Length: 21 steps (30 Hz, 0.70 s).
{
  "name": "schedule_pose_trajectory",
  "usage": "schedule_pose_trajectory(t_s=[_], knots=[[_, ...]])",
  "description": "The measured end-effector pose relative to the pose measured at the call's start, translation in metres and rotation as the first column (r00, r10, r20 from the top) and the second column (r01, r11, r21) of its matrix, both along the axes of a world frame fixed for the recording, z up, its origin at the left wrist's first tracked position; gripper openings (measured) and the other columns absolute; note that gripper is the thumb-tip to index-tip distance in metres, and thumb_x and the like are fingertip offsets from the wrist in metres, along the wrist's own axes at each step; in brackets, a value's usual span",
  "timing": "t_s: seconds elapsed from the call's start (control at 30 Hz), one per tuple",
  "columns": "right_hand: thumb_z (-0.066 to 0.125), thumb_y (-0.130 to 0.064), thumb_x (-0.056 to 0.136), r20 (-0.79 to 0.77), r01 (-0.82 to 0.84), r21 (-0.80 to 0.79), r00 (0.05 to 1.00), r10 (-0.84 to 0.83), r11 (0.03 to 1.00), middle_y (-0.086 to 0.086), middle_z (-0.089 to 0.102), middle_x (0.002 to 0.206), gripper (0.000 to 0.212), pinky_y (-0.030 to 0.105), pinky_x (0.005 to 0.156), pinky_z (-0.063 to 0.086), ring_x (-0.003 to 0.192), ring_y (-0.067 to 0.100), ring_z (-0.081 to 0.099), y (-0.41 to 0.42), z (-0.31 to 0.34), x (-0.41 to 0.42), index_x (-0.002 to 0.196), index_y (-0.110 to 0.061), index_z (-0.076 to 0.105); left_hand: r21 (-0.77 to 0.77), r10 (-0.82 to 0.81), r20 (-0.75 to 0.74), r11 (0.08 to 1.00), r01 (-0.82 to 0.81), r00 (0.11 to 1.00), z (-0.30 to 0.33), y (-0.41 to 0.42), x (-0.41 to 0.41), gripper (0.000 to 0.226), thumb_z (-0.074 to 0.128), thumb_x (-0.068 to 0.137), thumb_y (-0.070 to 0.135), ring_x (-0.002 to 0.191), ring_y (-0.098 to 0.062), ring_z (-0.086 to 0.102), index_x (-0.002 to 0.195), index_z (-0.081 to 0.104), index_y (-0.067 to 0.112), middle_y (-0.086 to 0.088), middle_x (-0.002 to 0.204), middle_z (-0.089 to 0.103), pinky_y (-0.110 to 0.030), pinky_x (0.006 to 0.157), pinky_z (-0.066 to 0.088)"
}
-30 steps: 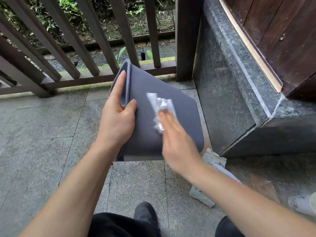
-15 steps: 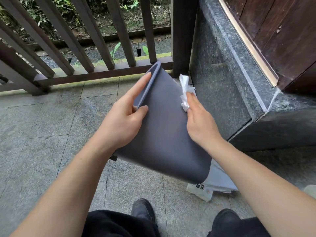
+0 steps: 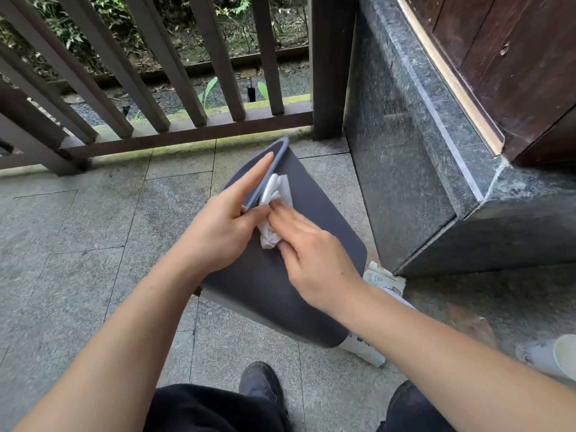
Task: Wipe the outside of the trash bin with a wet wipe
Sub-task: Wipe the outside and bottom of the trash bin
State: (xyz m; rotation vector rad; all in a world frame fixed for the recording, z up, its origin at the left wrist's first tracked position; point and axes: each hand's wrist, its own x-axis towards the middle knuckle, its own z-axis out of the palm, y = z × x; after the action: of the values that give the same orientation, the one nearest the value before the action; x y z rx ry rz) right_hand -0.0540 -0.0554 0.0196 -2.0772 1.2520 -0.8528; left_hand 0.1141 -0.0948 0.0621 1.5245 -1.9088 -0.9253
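1. Against the near side of the wooden railing (image 3: 156, 132), the trash bin (image 3: 280, 291) is held tilted off the paved floor (image 3: 78, 244), its rim (image 3: 274, 169) pointing toward the railing and its base toward the person.
2. Left hand (image 3: 218, 235): clamped on the rim, thumb on the outer wall, index finger stretched along the rim edge. This is the only support seen. Risk: wet plastic lets the grip slide and the bin drops.
3. Right hand (image 3: 314, 260): fingers pressed flat over the crumpled wet wipe (image 3: 274, 210), pinning it to the outer wall just below the rim. Finger detail is motion-blurred, so the exact hold is uncertain.
4. Risk: the 2 hands touch; the stroke may knock the left thumb loose.
5. Risk: the bunched wipe contacts a narrow strip, leaving unwiped patches.
6. Risk: the bin base swings onto the wipe packet (image 3: 367, 347) lying farther from the railing.
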Motion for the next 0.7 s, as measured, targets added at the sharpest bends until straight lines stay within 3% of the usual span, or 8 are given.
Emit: schedule_pose_trajectory(t_s=[0.13, 0.2, 0.27, 0.37, 0.43, 0.53, 0.63, 0.7], knots=[[0.052, -0.012, 0.084, -0.117, -0.083, -0.081, 0.990, 0.074, 0.993, -0.002, 0.067, 0.125, 0.042, 0.035, 0.088, 0.053, 0.120, 0.019, 0.059, 0.006, 0.014, -0.001, 0.123, -0.022, 0.065, 0.017, 0.069, 0.024, 0.997, -0.070, 0.997, -0.006, -0.003, 0.006, 0.073, 0.058, 0.100, 0.016, 0.051, -0.009, 0.032, 0.146, 0.029, 0.066, 0.012, 0.064, 0.050, -0.022, 0.052, 0.037], [0.053, -0.023, 0.079, -0.345, -0.069, -0.013, 0.937, 0.060, 0.998, 0.001, 0.070, 0.084, 0.013, 0.035, 0.060, 0.045, 0.088, 0.035, 0.065, -0.001, 0.019, -0.010, 0.086, -0.027, 0.063, -0.010, 0.090, 0.081, 0.996, -0.089, 0.993, -0.009, -0.004, 0.005, 0.073, 0.055, 0.101, 0.017, 0.044, -0.007, 0.031, 0.147, 0.028, 0.066, 0.016, 0.049, 0.041, -0.015, 0.045, 0.032], [0.055, -0.032, 0.081, -0.496, -0.010, 0.200, 0.861, 0.110, 0.980, 0.002, 0.054, 0.062, 0.020, 0.033, 0.057, 0.037, 0.071, 0.036, 0.057, -0.014, 0.018, -0.032, 0.064, -0.022, 0.051, -0.036, 0.085, 0.137, 0.996, -0.081, 0.987, -0.011, -0.003, 0.002, 0.074, 0.054, 0.102, 0.016, 0.045, -0.003, 0.042, 0.148, 0.025, 0.066, 0.019, 0.048, 0.047, -0.013, 0.047, 0.035], [0.055, -0.041, 0.086, -0.532, 0.136, 0.481, 0.831, 0.164, 0.866, -0.005, 0.056, 0.066, 0.028, 0.029, 0.064, 0.043, 0.076, 0.028, 0.059, -0.029, 0.016, -0.071, 0.065, -0.027, 0.066, -0.054, 0.065, 0.230, 0.997, -0.053, 0.971, -0.017, -0.003, -0.003, 0.078, 0.052, 0.102, 0.017, 0.050, -0.001, 0.045, 0.146, 0.018, 0.071, 0.009, 0.053, 0.044, -0.019, 0.050, 0.032], [0.055, -0.035, 0.087, -0.536, 0.236, 0.517, 0.839, 0.096, 0.823, 0.000, 0.066, 0.088, 0.022, 0.027, 0.069, 0.047, 0.084, 0.027, 0.063, -0.036, 0.013, -0.088, 0.094, -0.032, 0.076, -0.041, 0.043, 0.268, 0.999, -0.034, 0.962, -0.022, -0.006, -0.004, 0.080, 0.050, 0.102, 0.017, 0.048, -0.008, 0.044, 0.145, 0.014, 0.073, 0.001, 0.057, 0.046, -0.024, 0.052, 0.035], [0.050, -0.015, 0.083, -0.573, 0.311, 0.493, 0.819, 0.033, 0.813, 0.006, 0.065, 0.122, 0.047, 0.027, 0.079, 0.050, 0.100, 0.027, 0.064, -0.044, 0.007, -0.099, 0.123, -0.031, 0.067, -0.004, 0.020, 0.304, 1.000, -0.020, 0.953, -0.033, -0.011, -0.005, 0.080, 0.049, 0.101, 0.015, 0.049, -0.017, 0.046, 0.145, 0.016, 0.073, -0.004, 0.061, 0.048, -0.030, 0.054, 0.040], [0.047, -0.009, 0.079, -0.537, 0.309, 0.518, 0.843, 0.022, 0.798, 0.002, 0.064, 0.095, 0.036, 0.026, 0.062, 0.044, 0.087, 0.030, 0.058, -0.046, 0.004, -0.099, 0.091, -0.032, 0.073, 0.046, 0.002, 0.326, 0.999, -0.018, 0.945, -0.046, -0.012, -0.004, 0.079, 0.048, 0.101, 0.014, 0.049, -0.014, 0.046, 0.146, 0.018, 0.071, -0.003, 0.063, 0.050, -0.030, 0.054, 0.040], [0.046, -0.007, 0.078, -0.534, 0.308, 0.521, 0.845, 0.022, 0.796, -0.006, 0.040, 0.065, 0.031, 0.024, 0.048, 0.027, 0.075, 0.026, 0.042, -0.046, 0.004, -0.097, 0.056, -0.029, 0.046, 0.069, -0.012, 0.334, 0.998, -0.011, 0.942, -0.051, -0.013, 0.000, 0.080, 0.048, 0.100, 0.012, 0.046, -0.012, 0.044, 0.146, 0.018, 0.071, -0.002, 0.063, 0.053, -0.030, 0.052, 0.042]])
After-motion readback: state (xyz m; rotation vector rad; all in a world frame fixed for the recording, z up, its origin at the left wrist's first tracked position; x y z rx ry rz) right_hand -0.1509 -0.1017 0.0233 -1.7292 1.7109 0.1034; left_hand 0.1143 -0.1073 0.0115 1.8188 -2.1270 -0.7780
